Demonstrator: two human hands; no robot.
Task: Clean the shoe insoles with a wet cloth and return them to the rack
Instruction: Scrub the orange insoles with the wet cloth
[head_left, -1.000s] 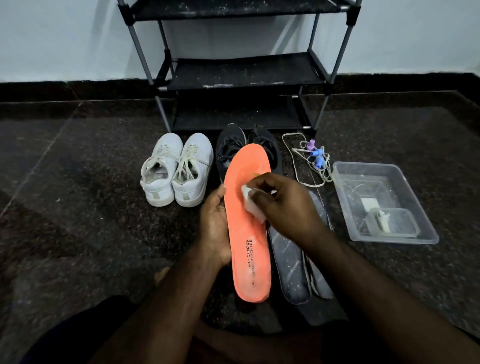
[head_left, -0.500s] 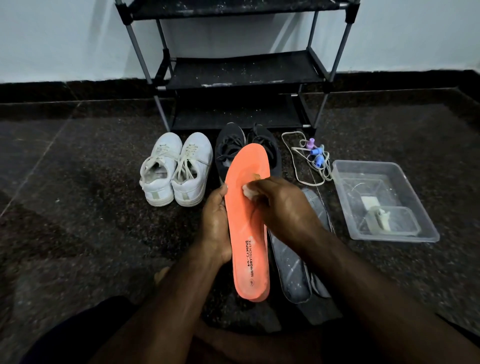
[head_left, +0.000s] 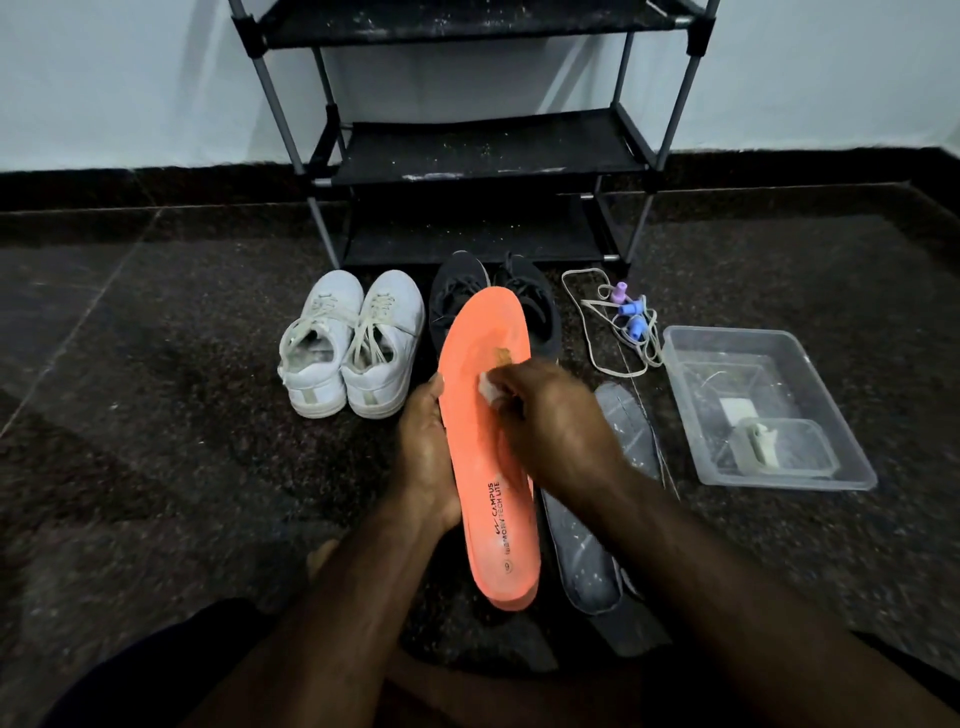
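- While gripped along its left edge by left hand (head_left: 426, 457), long orange foam insole (head_left: 488, 467) held up off dark speckled stone floor (head_left: 156, 415), toe end pointing toward rack, printed heel end nearest the camera.
- Right hand (head_left: 550, 415) closed on small white cloth (head_left: 488, 387), pressed against insole's upper middle.
- Small tan patch visible on insole just above the cloth.
- Two dark grey insoles (head_left: 587, 561) flat on floor just right of the orange one, partly hidden under right forearm.
- Pair of white lace-up sneakers (head_left: 353, 343) on floor left of insole, heels toward the camera.
- Pair of black sneakers (head_left: 524, 296) behind the orange insole, mostly covered by it.
- Black metal-framed shoe rack (head_left: 478, 150) against the wall, shelves dusty.
- Loose white laces with purple and blue pieces (head_left: 623, 322) right of black sneakers.
- Clear plastic tub (head_left: 841, 467) far right, holding a smaller clear container; contents unclear.
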